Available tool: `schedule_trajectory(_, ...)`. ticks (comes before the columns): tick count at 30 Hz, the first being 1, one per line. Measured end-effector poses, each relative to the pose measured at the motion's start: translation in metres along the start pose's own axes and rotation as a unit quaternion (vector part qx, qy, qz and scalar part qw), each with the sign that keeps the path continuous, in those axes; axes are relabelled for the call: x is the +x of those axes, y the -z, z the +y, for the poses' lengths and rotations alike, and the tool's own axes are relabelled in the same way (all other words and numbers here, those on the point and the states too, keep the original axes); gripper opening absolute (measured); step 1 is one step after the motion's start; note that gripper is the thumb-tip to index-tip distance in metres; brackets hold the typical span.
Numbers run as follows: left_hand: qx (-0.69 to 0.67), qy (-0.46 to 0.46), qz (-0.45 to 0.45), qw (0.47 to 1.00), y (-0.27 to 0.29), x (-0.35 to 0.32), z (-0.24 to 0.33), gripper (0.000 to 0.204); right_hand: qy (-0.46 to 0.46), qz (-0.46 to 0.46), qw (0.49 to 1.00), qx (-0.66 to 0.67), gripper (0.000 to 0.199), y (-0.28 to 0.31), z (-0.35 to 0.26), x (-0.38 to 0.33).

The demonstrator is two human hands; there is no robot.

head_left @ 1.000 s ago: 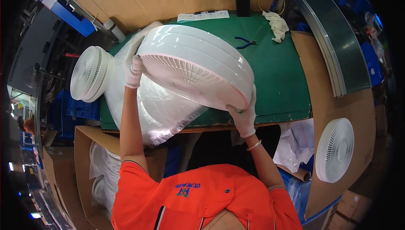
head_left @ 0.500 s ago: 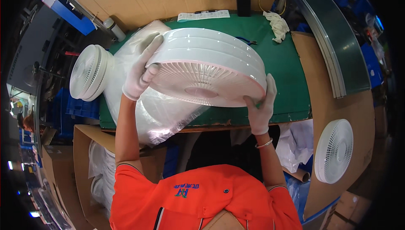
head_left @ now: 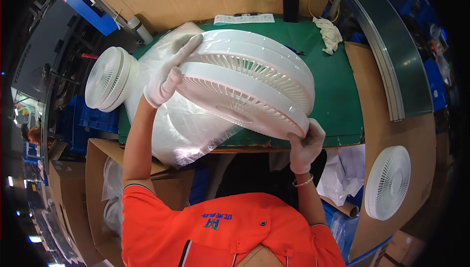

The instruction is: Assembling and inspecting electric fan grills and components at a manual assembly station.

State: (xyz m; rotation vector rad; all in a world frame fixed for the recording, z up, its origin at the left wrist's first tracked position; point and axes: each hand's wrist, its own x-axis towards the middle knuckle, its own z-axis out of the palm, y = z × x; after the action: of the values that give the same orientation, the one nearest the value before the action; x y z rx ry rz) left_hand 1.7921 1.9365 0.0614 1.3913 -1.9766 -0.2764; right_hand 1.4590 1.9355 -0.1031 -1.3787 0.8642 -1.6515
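Observation:
I hold two round white fan grilles in front of me, tilted over the green table (head_left: 338, 95). Their rims stand apart on the right and close up toward the left. The near grille (head_left: 240, 90) shows its slotted face; the far grille (head_left: 293, 61) lies behind it. My left hand (head_left: 165, 78), in a white glove, is closed on the left rims, fingers along the far one and thumb by the near one. My right hand (head_left: 306, 149), gloved too, pinches the near grille's right rim. Beneath lies clear plastic wrapping (head_left: 183, 130).
A stack of white grilles (head_left: 108, 79) stands left of the table, another grille (head_left: 387, 182) rests on cardboard at right. A bottle (head_left: 139, 29), paper strip (head_left: 245, 19), black phone-like object (head_left: 290, 7) and white cloth (head_left: 328, 36) line the back. An open carton (head_left: 95, 193) stands below left.
The right side of the near grille has swung down toward me with my right hand, opening a gap between the two grilles. My left hand keeps its hold at the left rim.

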Motion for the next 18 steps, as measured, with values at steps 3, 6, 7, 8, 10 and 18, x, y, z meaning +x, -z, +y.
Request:
schedule_trajectory(3, 0.006, -0.013, -0.017, 1.0, 0.005, 0.001, -0.008, 0.1, -0.036, -0.052, 0.997, 0.048, 0.054, 0.01, -0.021, 0.013)
schedule_trajectory(6, -0.023, -0.019, -0.028, 0.999, 0.005, 0.003, -0.014, 0.088, -0.051, -0.103, 0.992, 0.059, 0.053, 0.016, -0.047, 0.035)
schedule_trajectory(7, -0.023, -0.026, -0.028, 0.999, 0.002, 0.003, -0.017, 0.088, -0.054, -0.12, 0.99, 0.056, 0.052, 0.018, -0.049, 0.043)
schedule_trajectory(8, -0.022, -0.033, -0.027, 0.999, 0.0, 0.002, -0.02, 0.087, -0.056, -0.137, 0.987, 0.054, 0.052, 0.019, -0.049, 0.051)
schedule_trajectory(10, -0.011, -0.039, -0.024, 0.999, -0.002, 0.003, -0.022, 0.087, -0.055, -0.152, 0.985, 0.053, 0.051, 0.022, -0.045, 0.062)
schedule_trajectory(18, -0.031, -0.005, -0.007, 0.999, -0.004, -0.002, -0.015, 0.086, -0.054, -0.214, 0.973, 0.066, 0.053, 0.011, -0.035, 0.106)
